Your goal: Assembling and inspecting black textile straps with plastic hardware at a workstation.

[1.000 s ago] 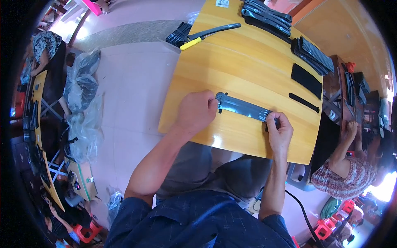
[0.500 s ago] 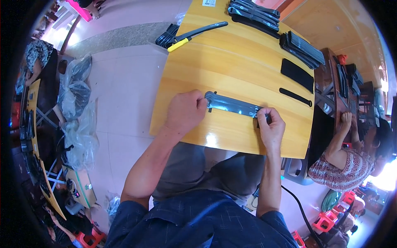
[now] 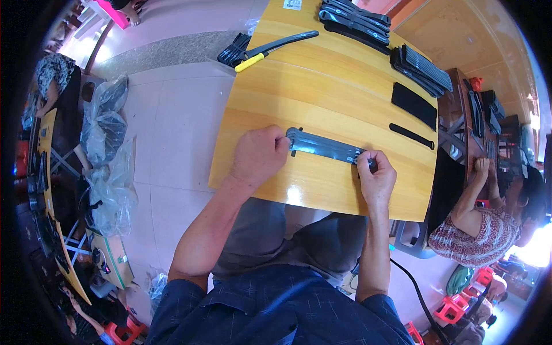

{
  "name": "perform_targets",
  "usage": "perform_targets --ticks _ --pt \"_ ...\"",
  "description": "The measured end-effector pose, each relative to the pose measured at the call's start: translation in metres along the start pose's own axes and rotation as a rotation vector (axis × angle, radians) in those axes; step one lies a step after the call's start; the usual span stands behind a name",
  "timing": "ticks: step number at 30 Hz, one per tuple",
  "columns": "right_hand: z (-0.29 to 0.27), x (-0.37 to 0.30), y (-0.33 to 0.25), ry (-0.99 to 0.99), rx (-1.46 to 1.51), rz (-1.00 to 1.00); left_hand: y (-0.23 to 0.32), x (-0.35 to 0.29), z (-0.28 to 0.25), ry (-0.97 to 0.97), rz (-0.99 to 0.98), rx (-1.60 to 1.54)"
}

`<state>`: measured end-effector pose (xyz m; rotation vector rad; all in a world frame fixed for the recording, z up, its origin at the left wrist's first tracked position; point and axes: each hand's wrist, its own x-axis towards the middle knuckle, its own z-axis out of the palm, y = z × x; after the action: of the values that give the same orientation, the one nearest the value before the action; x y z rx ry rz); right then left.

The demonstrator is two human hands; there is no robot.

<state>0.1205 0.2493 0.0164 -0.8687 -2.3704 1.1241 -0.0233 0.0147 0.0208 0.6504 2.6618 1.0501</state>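
- The long grey metal strip (image 3: 325,147) lies flat on the yellow wooden bench (image 3: 322,86), near its front edge and running roughly along it, tilted a little so the right end sits closer to the person.
- The left hand (image 3: 257,155) is curled down over the strip's left end — fingers closed, thumb side resting on the bench top just beside it, pressing or gripping that end.
- The right hand (image 3: 376,175) is closed in a narrow pinch on the strip's right end, knuckles up, near the bench's front right corner.
- Toward the right edge lie a flat black rectangular piece (image 3: 414,105) and, just nearer the front, a thin black bar (image 3: 411,135), both well apart from the hands.
- Along the far edge sit stacks of dark strips (image 3: 355,18), with a second stack (image 3: 422,70) at the far right corner.
- A yellow-handled tool (image 3: 275,46) lies at the far left corner, its grip overhanging the edge.
- Beyond the right edge, another person in a patterned top (image 3: 483,236) sits at a darker table.
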Motion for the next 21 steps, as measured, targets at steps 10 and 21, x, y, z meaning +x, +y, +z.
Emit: perform_targets --ticks 10,21 --pt "0.0032 0.0006 0.0002 0.038 -0.06 -0.033 0.0019 -0.0005 -0.0014 0.013 -0.001 -0.007" --pt "0.0021 -0.0003 -0.0057 0.04 -0.156 -0.052 0.0028 -0.0005 0.0003 0.022 -0.01 0.025"
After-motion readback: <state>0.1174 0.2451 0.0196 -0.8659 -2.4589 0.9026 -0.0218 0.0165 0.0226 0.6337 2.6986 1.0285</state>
